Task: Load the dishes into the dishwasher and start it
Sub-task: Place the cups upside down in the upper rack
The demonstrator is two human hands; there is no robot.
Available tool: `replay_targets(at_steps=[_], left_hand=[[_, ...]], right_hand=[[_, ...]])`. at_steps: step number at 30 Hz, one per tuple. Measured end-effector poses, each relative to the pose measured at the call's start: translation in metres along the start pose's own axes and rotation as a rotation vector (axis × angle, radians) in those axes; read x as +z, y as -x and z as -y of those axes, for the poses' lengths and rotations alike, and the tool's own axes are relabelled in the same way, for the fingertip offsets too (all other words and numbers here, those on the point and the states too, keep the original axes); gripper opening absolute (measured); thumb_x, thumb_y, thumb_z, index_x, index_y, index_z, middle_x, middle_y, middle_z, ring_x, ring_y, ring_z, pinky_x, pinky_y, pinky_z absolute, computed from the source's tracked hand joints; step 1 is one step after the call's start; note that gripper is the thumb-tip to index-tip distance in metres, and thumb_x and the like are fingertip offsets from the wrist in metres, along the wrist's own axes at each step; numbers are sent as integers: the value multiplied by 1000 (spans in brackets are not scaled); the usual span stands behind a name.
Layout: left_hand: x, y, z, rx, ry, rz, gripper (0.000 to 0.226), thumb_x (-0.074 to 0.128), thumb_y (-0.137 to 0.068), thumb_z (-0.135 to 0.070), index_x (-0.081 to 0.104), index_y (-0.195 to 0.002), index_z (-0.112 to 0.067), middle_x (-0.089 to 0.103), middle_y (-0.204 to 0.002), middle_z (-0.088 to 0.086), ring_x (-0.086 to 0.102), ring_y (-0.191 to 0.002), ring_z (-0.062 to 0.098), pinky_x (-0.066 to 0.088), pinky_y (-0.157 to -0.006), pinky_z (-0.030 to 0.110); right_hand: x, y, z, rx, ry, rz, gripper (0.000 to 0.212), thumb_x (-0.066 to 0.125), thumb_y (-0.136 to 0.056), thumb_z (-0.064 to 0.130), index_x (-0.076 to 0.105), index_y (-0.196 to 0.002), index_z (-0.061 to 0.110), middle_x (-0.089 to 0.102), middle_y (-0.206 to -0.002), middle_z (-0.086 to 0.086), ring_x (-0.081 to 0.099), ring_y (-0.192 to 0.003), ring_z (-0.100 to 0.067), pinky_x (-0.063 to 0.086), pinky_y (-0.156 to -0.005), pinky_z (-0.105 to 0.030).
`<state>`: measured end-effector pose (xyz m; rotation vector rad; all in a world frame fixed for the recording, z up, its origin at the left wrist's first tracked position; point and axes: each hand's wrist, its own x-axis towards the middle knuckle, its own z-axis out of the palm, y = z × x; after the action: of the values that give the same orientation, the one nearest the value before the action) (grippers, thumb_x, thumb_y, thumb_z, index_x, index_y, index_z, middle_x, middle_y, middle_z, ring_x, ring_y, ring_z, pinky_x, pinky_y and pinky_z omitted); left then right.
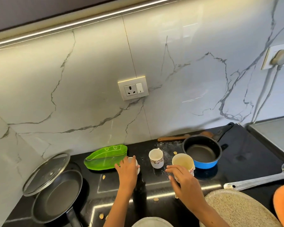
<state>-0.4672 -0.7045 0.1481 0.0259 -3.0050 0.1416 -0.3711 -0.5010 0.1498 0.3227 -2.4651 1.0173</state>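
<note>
On the black counter (154, 182) below the marble wall, three cups stand in a loose row. At the left end, the left hand (127, 169) lies over a small white cup (134, 162), its fingers curled down around the rim and side so that most of the cup is hidden; only the far edge shows past the knuckles. This cup sits just beside the green leaf-shaped tray (105, 157). Toward the right, the right hand (182, 181) grips a larger patterned cup (183, 163) from the near side, thumb and fingers wrapped round its lower wall, the open mouth tilted a little toward the camera. That cup is just beside the blue pot (203, 153). Between the two hands, untouched, stands a third cup with a floral print (156, 158), upright. A frying pan (56, 197) with a glass lid (47, 173) leaning on it rests at the left, and a metal ladle (259, 179) lies at the right edge.
</note>
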Motion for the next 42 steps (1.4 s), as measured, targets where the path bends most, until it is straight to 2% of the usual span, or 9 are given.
replay_targets(at_steps=[2, 6, 8, 11, 15, 19, 22, 29, 42], left_hand=[[-13, 13, -5, 38, 29, -88, 48, 67, -83, -42, 58, -127, -25, 57, -124, 9, 60, -103, 27, 40, -87, 44], [-43, 50, -29, 120, -8, -117, 53, 52, -94, -39, 37, -143, -29, 37, -145, 8, 43, -126, 25, 30, -97, 43], [-64, 71, -49, 185, 61, -198, 56, 81, -69, -34, 63, -121, -22, 59, -122, 14, 61, -102, 29, 44, -81, 48], [-86, 112, -89, 336, 162, -292, 58, 92, -48, -26, 72, -102, -18, 66, -103, 13, 66, -82, 28, 48, -66, 44], [-117, 177, -162, 555, 391, -390, 53, 83, -64, -23, 62, -112, -21, 63, -115, 9, 62, -98, 26, 44, -71, 40], [-136, 254, -254, 802, 629, -297, 37, 46, -89, -37, 45, -125, -30, 55, -126, 0, 47, -113, 14, 30, -86, 37], [-138, 308, -328, 1026, 697, -192, 37, 43, -92, -39, 52, -126, -27, 53, -130, -4, 45, -118, 11, 24, -87, 34], [-125, 420, -481, 1383, 881, 99, 50, 45, -95, -47, 44, -140, -25, 51, -138, -10, 43, -127, 1, 33, -101, 35], [44, 462, -588, 1419, 581, 132, 41, 37, -94, -39, 66, -119, -23, 59, -130, 0, 53, -121, 31, 40, -94, 52]], right_hand=[[-8, 3, -1, -4, -11, 1, 33, 77, -73, 7, 68, -101, 21, 67, -104, 11, 59, -94, 2, 42, -84, -2], [-35, 22, -7, 1, -27, 1, 37, 78, -70, 6, 67, -103, 20, 66, -104, 10, 56, -94, 4, 33, -86, 5], [-53, 34, -12, 26, -41, 0, 39, 77, -72, 8, 66, -107, 20, 66, -107, 7, 55, -97, 3, 36, -89, 2], [-91, 64, -19, 49, -8, -25, 33, 62, -85, 34, 60, -116, 23, 62, -115, 9, 52, -103, 5, 41, -88, -3], [-157, 127, -34, 142, 30, -63, 59, 44, -83, 65, 48, -128, 27, 50, -126, 18, 46, -111, 4, 37, -88, -7], [-233, 211, -59, 236, 30, -106, 77, 58, -75, 67, 35, -136, 27, 41, -139, 16, 43, -119, 1, 42, -89, -15], [-296, 278, -74, 369, 21, -211, 76, 64, -71, 63, 34, -134, 32, 47, -133, 17, 50, -113, -1, 38, -88, -7], [-414, 435, -101, 613, 230, -416, 69, 63, -74, 62, 35, -130, 35, 55, -121, 14, 59, -101, -7, 52, -76, -27], [-414, 564, -209, 996, 395, -469, 66, 64, -66, 62, 44, -120, 28, 63, -104, 6, 64, -84, -15, 55, -62, -30]])
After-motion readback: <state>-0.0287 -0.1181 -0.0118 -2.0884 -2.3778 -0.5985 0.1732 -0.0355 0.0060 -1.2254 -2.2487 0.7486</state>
